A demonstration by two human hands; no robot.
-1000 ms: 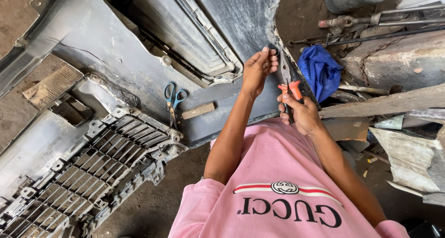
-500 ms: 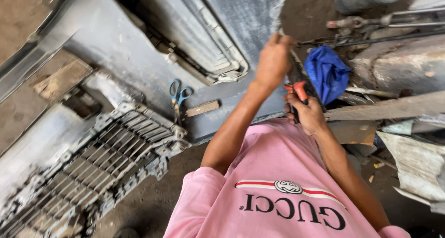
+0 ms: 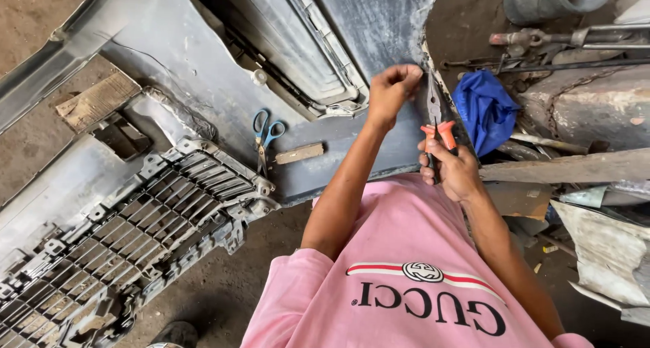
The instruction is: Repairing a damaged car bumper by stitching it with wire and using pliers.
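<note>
My right hand [image 3: 455, 172] grips orange-handled pliers [image 3: 435, 121], jaws at the right edge of a grey bumper [image 3: 203, 70] on the floor. My left hand [image 3: 393, 87] is closed, pinching that edge just beside them. Blue scissors [image 3: 265, 135] lie on the bumper, left; a blue cloth [image 3: 484, 111] sits right.

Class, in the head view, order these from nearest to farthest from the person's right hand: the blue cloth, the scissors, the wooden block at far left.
1. Blue cloth: just beyond the right hand, toward the upper right.
2. Scissors: across the grey bumper, left of both arms.
3. Wooden block: far left, on the ground beside the bumper.
</note>
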